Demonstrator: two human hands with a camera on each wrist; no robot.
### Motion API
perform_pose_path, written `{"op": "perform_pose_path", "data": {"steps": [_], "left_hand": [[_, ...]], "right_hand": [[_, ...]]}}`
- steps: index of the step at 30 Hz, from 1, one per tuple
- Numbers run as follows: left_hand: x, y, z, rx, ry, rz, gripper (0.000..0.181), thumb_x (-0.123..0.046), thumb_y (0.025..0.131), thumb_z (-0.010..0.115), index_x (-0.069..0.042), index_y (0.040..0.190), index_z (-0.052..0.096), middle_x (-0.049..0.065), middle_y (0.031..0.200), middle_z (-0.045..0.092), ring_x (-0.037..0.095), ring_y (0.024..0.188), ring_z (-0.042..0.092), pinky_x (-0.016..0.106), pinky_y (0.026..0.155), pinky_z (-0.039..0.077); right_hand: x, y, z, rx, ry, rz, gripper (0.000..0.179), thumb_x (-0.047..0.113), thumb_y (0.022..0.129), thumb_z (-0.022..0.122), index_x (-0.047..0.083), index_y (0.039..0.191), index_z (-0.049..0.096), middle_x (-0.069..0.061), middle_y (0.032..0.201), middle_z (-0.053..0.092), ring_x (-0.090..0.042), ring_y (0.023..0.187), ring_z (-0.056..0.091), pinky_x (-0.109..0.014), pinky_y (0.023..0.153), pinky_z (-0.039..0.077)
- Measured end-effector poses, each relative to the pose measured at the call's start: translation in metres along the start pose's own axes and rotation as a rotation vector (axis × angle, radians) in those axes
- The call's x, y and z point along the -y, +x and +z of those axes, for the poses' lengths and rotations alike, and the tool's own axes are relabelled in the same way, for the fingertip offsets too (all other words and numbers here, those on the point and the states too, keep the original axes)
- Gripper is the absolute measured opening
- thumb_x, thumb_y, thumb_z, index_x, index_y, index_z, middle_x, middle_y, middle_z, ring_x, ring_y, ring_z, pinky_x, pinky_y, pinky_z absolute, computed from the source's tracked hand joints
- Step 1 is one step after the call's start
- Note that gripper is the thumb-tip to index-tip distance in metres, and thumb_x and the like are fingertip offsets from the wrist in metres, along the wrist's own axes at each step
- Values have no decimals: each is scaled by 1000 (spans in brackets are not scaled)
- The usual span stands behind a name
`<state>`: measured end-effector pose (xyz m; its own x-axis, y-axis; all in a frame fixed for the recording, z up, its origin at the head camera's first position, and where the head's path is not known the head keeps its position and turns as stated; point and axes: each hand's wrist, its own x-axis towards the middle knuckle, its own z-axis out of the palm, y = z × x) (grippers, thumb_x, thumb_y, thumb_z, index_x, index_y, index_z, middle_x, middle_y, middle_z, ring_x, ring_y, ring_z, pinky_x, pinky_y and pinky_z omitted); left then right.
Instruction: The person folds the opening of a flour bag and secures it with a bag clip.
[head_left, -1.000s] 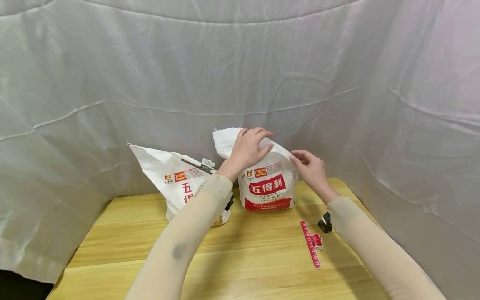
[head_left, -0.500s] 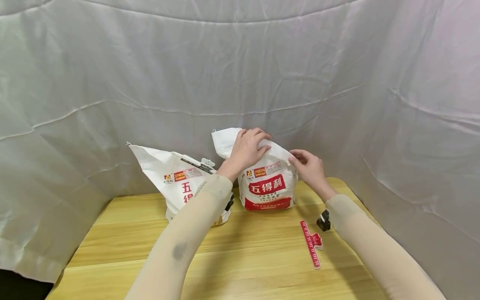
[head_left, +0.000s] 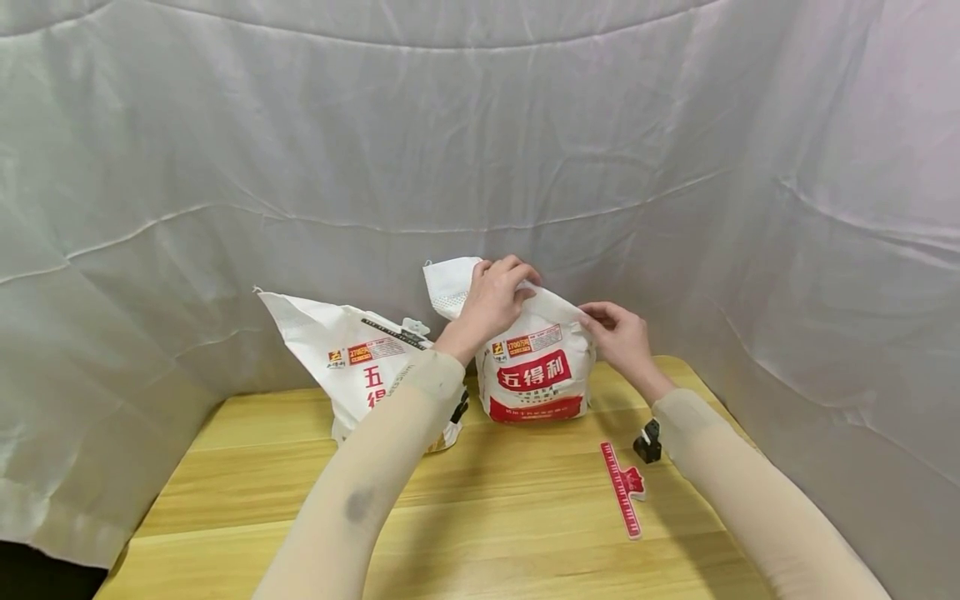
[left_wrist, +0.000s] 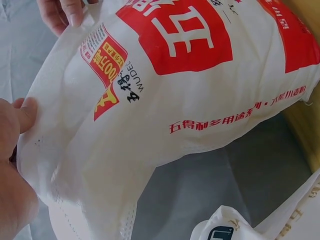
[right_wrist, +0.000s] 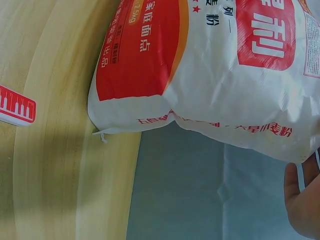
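A white flour bag point(head_left: 536, 375) with red print stands upright at the back of the table, its top folded over and slanting down to the right. My left hand point(head_left: 495, 296) grips the folded top from above; in the left wrist view its thumb point(left_wrist: 27, 115) presses the front face, with the fingers mostly hidden behind. At the fold's right end, my right hand point(head_left: 621, 337) pinches the bag's edge between thumb and fingers. Only part of that hand point(right_wrist: 305, 205) shows in the right wrist view, at the bag's top corner.
Left of it leans a second flour bag point(head_left: 367, 358) with a dark sealing clip point(head_left: 393, 331) across its top, partly behind my left forearm. A red and white bag clip point(head_left: 622, 492) lies on the wooden table point(head_left: 480, 517) at right. Grey cloth point(head_left: 480, 150) hangs close behind.
My left hand has shifted very slightly left along the fold, and the folded top has creased a little lower. The right hand keeps nearly the same place.
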<state>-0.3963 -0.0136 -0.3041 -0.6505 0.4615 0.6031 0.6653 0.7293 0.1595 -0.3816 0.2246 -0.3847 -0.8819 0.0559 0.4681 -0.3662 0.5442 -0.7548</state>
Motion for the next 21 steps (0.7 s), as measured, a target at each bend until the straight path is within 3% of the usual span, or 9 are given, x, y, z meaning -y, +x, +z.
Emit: {"op": "perform_pose_path", "data": {"steps": [14, 21], "left_hand": [[2, 1, 5, -27, 3, -8, 13, -15, 97, 71, -20, 109, 74, 0, 108, 68, 22, 109, 64, 48, 111, 33], [1, 0, 7, -41, 4, 11, 12, -14, 97, 72, -19, 107, 75, 1, 108, 69, 23, 109, 64, 48, 110, 34]], "right_hand": [[-3, 0, 4, -43, 22, -8, 22, 18, 101, 71, 4, 118, 74, -16, 113, 75, -27, 97, 69, -12, 74, 50], [-1, -8, 2, -28, 52, 42, 33, 26, 102, 69, 7, 129, 71, -17, 122, 73, -33, 109, 70, -24, 85, 56]]}}
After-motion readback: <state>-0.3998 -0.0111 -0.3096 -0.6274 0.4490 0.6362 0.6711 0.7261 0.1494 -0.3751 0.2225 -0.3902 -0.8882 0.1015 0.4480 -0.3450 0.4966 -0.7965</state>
